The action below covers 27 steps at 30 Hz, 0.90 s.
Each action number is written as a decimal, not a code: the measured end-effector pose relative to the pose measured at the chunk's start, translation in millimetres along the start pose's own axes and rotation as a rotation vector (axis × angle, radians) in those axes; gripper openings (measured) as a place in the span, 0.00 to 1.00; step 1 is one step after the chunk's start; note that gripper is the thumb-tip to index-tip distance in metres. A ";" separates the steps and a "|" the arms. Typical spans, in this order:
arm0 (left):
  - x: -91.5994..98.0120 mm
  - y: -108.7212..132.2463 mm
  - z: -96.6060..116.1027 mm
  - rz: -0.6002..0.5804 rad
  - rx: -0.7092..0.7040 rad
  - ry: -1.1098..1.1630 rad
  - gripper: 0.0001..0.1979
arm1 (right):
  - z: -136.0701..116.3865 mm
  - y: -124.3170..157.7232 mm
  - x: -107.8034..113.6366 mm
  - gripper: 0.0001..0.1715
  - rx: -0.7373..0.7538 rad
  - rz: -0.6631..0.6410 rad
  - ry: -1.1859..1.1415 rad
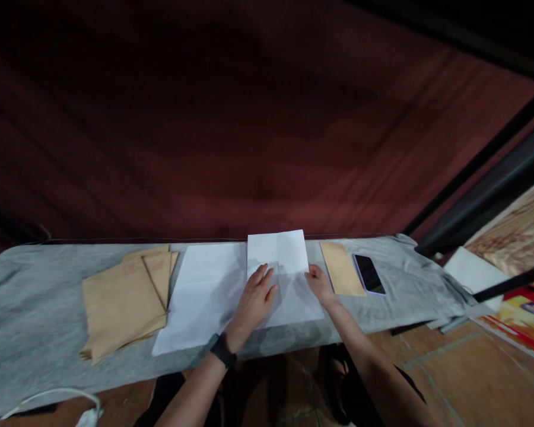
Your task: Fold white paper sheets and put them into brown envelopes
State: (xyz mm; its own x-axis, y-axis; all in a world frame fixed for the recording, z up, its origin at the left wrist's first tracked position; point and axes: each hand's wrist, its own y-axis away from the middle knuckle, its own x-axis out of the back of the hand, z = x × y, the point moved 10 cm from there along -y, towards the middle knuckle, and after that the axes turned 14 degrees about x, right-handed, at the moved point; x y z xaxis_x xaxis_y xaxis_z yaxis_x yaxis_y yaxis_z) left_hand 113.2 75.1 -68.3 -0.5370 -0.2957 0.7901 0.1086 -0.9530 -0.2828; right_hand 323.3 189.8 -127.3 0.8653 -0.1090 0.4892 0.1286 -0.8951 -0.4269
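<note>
From the wearer's head, the grey cloth (35, 308) is viewed forward and downward, far enough back for floor (454, 356) to be included.

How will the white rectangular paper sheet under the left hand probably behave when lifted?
This white rectangular paper sheet would probably be floppy, as it looks thin and wide. It seems light, being flat paper. It may bend first along the faint line near its middle.

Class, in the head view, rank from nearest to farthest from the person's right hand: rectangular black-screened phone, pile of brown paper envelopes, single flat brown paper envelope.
1. Single brown envelope: just beside the right hand, on its right.
2. Phone: farther right, past that envelope.
3. Pile of envelopes: far left, beyond the white paper sheets.
</note>
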 end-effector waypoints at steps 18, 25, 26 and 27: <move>-107.7 -30.1 29.8 -0.080 0.029 -0.346 0.28 | -30.2 37.5 -46.3 0.28 0.362 -0.395 0.499; -104.4 -31.6 -5.0 -0.023 0.183 -0.368 0.30 | -10.8 35.9 -27.0 0.32 0.319 -0.329 0.518; -100.2 -29.5 -9.7 -0.006 0.204 -0.373 0.30 | -7.9 36.1 -23.0 0.33 0.311 -0.316 0.515; -95.4 -27.4 -13.7 0.011 0.223 -0.379 0.31 | -5.4 36.2 -18.8 0.33 0.300 -0.305 0.513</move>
State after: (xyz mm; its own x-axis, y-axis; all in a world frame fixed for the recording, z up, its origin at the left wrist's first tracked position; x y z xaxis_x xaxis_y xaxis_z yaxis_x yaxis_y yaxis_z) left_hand 150.0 130.3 -143.4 -0.1944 -0.2696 0.9431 0.3133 -0.9282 -0.2007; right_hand 309.1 157.2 -147.8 0.4387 -0.1285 0.8894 0.5243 -0.7672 -0.3695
